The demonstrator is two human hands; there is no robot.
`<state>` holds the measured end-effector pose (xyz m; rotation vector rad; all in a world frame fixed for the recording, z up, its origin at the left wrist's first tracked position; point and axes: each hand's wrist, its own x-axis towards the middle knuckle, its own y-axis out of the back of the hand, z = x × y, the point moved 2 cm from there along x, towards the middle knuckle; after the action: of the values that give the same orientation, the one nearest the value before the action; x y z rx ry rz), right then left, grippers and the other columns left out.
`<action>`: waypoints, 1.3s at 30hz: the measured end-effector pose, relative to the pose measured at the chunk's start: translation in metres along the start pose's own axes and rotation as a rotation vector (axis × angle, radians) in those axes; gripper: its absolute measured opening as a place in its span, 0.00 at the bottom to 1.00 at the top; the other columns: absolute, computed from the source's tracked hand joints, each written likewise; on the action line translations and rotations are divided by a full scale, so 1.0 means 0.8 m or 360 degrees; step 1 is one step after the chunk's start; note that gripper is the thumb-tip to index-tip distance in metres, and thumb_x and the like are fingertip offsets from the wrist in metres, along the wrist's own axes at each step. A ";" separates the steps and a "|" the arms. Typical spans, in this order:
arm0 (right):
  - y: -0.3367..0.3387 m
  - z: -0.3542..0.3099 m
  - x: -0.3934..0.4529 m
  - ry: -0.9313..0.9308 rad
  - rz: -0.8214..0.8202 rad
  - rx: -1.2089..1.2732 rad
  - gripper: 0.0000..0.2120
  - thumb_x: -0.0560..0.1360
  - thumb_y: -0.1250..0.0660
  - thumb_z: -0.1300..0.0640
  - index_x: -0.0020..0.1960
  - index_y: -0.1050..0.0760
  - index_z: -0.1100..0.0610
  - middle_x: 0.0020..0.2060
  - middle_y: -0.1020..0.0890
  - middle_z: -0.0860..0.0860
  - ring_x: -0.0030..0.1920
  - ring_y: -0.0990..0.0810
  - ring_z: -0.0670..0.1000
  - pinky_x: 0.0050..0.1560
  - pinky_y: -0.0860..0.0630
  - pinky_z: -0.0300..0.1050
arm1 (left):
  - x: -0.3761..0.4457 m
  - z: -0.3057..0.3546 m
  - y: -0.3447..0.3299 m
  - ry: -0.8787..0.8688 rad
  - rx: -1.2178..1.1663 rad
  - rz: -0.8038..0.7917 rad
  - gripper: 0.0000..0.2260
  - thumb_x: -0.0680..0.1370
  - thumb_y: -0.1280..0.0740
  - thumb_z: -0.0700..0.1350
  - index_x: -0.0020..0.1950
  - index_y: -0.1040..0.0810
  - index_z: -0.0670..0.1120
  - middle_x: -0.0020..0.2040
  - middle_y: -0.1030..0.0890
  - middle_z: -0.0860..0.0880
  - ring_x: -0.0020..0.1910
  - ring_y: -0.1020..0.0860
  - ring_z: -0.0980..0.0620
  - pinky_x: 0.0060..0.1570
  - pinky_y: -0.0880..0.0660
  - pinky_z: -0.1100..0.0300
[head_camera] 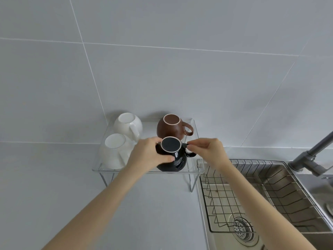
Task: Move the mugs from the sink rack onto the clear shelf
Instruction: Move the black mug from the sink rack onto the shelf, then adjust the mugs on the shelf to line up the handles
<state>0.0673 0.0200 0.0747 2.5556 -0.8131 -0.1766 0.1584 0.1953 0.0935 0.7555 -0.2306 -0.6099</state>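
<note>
A black mug (173, 159) stands upside down at the front right of the clear shelf (195, 138). My left hand (149, 156) wraps its left side. My right hand (207, 150) pinches its handle from the right. Behind it a brown mug (171, 129) rests upside down with its handle to the right. Two white mugs, one at the back (127, 125) and one at the front (114, 152), sit upside down on the shelf's left half. The wire sink rack (252, 192) to the right holds no mugs.
The steel sink (292, 179) with its drain (241, 230) lies at the lower right, a grey faucet (313, 156) above it. The grey counter (45, 186) spreads left of the shelf. A tiled wall rises right behind the shelf.
</note>
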 end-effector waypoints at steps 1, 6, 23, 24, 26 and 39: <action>0.002 -0.001 0.010 -0.0023 -0.0012 0.0003 0.03 0.69 0.29 0.61 0.41 0.17 0.57 0.34 0.17 0.49 0.33 0.21 0.37 0.41 0.25 0.29 | 0.012 0.001 0.007 0.0012 0.0048 -0.0048 0.28 0.57 0.24 0.57 0.55 0.20 0.50 0.52 0.16 0.47 0.54 0.20 0.48 0.56 0.23 0.50; 0.005 -0.011 0.052 0.0022 0.0292 -0.0174 0.10 0.72 0.35 0.65 0.51 0.20 0.62 0.48 0.16 0.58 0.49 0.19 0.53 0.53 0.27 0.41 | 0.076 0.013 0.028 -0.0124 0.0133 -0.0083 0.28 0.68 0.26 0.49 0.66 0.28 0.45 0.66 0.24 0.45 0.66 0.27 0.48 0.64 0.33 0.58; -0.015 -0.004 0.100 0.0148 0.0224 -0.0327 0.13 0.70 0.39 0.72 0.49 0.20 0.63 0.43 0.15 0.64 0.46 0.17 0.62 0.54 0.24 0.51 | 0.139 -0.008 -0.017 -0.0223 0.0217 -0.0040 0.28 0.61 0.23 0.47 0.60 0.24 0.44 0.53 0.16 0.43 0.52 0.21 0.44 0.54 0.25 0.54; -0.015 -0.004 0.101 0.0152 0.0227 -0.0341 0.13 0.70 0.38 0.72 0.49 0.19 0.63 0.43 0.15 0.64 0.46 0.17 0.61 0.52 0.25 0.46 | 0.138 -0.007 -0.018 -0.0234 0.0232 -0.0016 0.28 0.62 0.23 0.47 0.60 0.24 0.44 0.53 0.17 0.43 0.52 0.21 0.44 0.53 0.25 0.54; -0.014 -0.004 0.101 0.0169 0.0231 -0.0363 0.12 0.70 0.38 0.72 0.49 0.19 0.63 0.43 0.15 0.64 0.47 0.18 0.60 0.49 0.29 0.40 | 0.136 -0.005 -0.017 -0.0237 0.0258 0.0003 0.30 0.63 0.23 0.47 0.63 0.26 0.43 0.56 0.18 0.42 0.55 0.22 0.43 0.55 0.26 0.54; -0.013 -0.009 0.100 0.0095 0.0063 -0.0579 0.15 0.72 0.35 0.64 0.59 0.25 0.60 0.52 0.17 0.60 0.52 0.21 0.58 0.60 0.28 0.49 | 0.130 0.000 -0.009 -0.0327 0.0640 -0.0123 0.33 0.69 0.28 0.52 0.70 0.36 0.44 0.67 0.26 0.44 0.66 0.29 0.44 0.61 0.28 0.49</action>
<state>0.1403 -0.0158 0.0778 2.1919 -0.7330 -0.2138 0.2389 0.1298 0.0868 1.0932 -0.5260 -0.7257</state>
